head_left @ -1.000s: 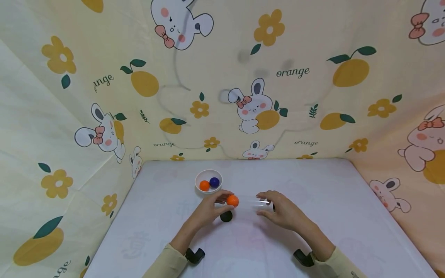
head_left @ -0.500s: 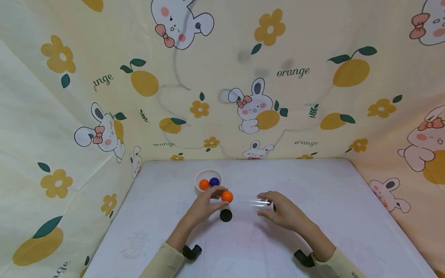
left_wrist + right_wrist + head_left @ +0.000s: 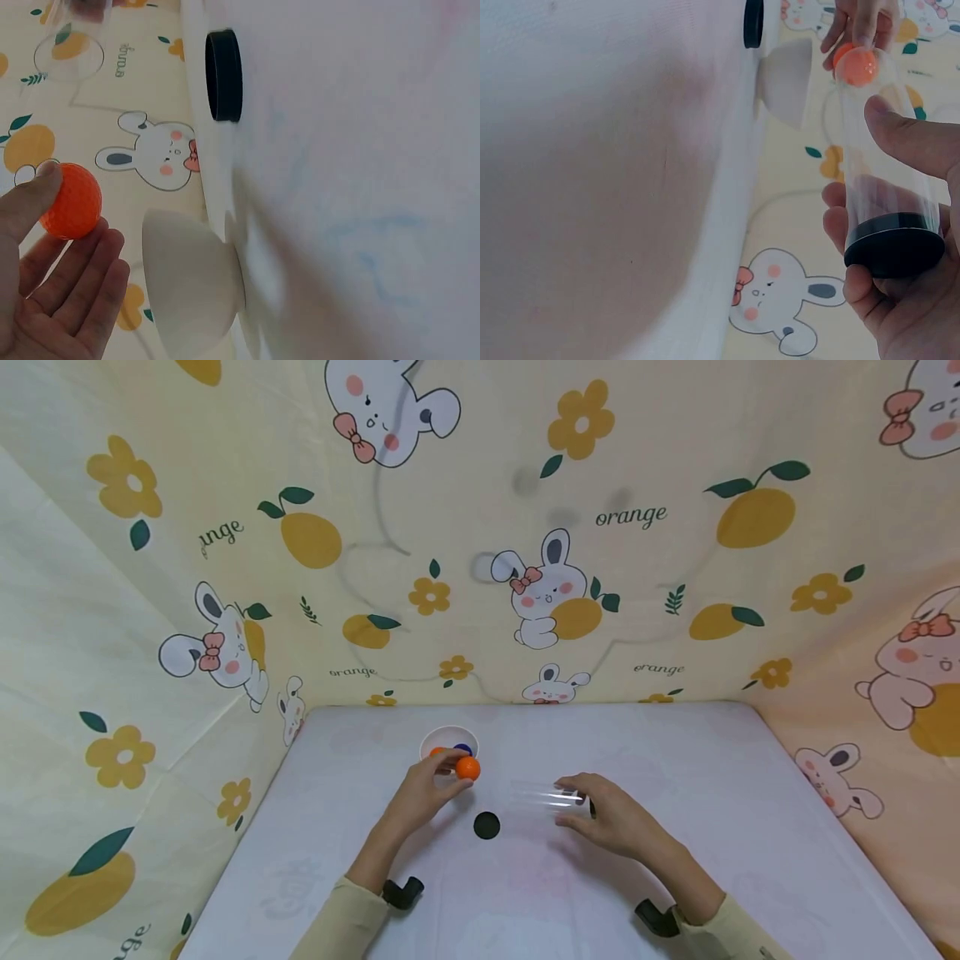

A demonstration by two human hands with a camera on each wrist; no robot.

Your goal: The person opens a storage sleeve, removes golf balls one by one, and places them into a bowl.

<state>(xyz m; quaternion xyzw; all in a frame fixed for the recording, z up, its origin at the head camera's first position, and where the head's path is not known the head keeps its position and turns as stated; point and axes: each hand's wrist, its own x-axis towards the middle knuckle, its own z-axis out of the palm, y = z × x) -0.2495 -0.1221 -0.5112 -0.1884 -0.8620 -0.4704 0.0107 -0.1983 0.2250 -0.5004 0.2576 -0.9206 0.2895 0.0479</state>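
Note:
My left hand [image 3: 414, 795] pinches an orange ball [image 3: 468, 768] between thumb and fingertips, just in front of the white bowl [image 3: 448, 733]. Dimples show on the ball [image 3: 73, 201] in the left wrist view. Inside the bowl, a second orange ball [image 3: 437, 751] and a dark blue ball [image 3: 463, 748] are partly hidden by my left fingers. My right hand [image 3: 618, 817] grips a clear tube [image 3: 534, 795], lying sideways above the table and pointing left. A black cap [image 3: 895, 253] closes the tube's end nearest my right palm; its other end looks uncapped.
A loose black round lid [image 3: 487, 826] lies on the white table [image 3: 525, 902] between both hands. Behind the table hangs a cloth [image 3: 465, 527] printed with rabbits and oranges, which also covers the sides.
My left hand has drawn the orange ball leftward and back, from near the tube's end to the front of the bowl. The right hand and the tube have hardly moved.

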